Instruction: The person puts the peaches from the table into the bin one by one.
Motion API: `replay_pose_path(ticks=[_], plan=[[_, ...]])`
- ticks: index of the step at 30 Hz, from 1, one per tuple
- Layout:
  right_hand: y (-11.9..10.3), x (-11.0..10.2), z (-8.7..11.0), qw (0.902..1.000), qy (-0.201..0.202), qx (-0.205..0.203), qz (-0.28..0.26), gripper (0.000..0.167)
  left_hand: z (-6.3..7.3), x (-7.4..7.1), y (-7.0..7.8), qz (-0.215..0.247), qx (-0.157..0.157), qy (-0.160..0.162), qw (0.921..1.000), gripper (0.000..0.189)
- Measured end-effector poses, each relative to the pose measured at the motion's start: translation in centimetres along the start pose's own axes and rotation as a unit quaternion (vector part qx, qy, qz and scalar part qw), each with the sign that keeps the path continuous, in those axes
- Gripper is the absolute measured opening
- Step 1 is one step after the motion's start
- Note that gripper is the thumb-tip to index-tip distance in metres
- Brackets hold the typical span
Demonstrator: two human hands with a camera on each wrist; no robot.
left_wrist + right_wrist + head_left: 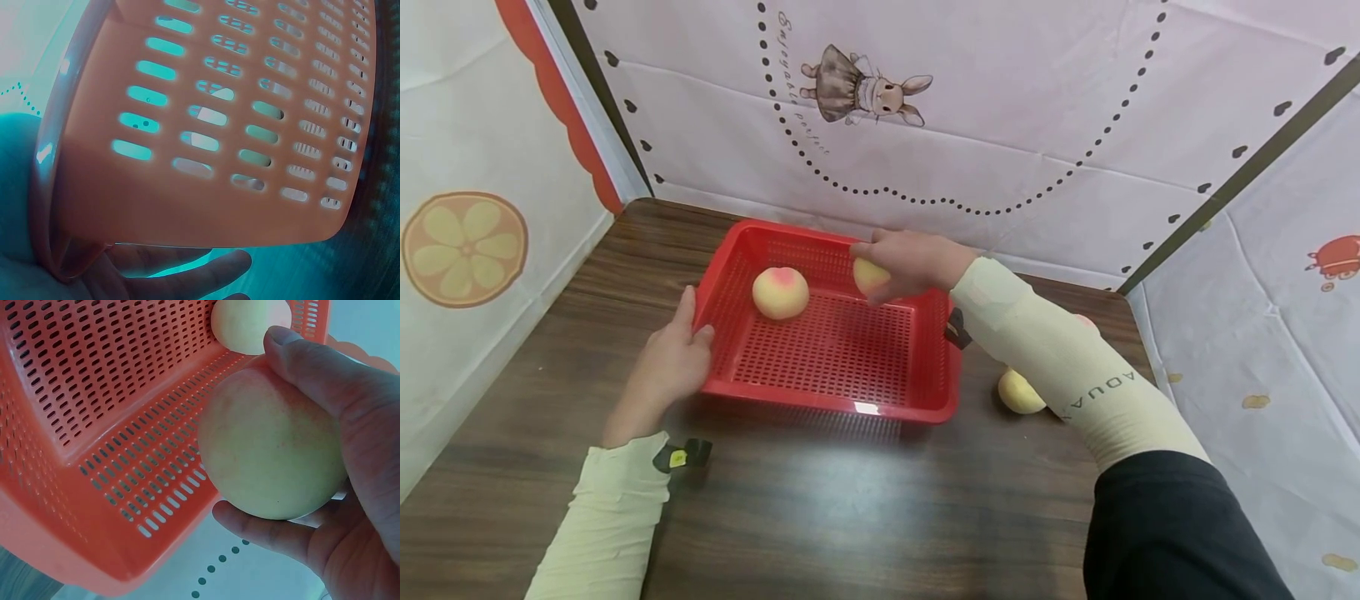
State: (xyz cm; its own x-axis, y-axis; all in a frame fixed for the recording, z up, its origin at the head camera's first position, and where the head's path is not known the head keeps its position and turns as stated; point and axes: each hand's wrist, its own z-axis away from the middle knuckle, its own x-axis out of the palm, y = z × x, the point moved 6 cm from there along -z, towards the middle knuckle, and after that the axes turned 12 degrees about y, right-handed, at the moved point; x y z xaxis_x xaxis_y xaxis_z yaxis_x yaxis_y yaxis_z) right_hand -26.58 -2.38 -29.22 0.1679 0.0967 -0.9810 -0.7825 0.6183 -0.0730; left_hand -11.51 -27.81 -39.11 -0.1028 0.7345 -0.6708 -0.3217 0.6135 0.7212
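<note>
Head view: right hand grips half-hidden peach; left hand relaxed, steadies basket; sleeve hides another peach.

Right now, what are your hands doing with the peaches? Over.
Right hand grips a peach over the red basket. Left hand steadies the basket's side. One peach inside. Nothing blocking.

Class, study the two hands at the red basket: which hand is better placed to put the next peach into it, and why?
Likely the right hand: it grips a peach above the red basket. The left hand only rests on the basket's left rim, holding no fruit.
</note>
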Motion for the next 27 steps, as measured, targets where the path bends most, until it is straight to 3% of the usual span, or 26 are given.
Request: replay_pose_path(ticks=[27], plan=[[-1.9, 0.0, -1.5, 0.9995, 0.011, -0.026, 0.012, 0.074, -0.1, 0.0, 0.0, -0.006, -0.007, 0.001, 1.0000, 0.079]])
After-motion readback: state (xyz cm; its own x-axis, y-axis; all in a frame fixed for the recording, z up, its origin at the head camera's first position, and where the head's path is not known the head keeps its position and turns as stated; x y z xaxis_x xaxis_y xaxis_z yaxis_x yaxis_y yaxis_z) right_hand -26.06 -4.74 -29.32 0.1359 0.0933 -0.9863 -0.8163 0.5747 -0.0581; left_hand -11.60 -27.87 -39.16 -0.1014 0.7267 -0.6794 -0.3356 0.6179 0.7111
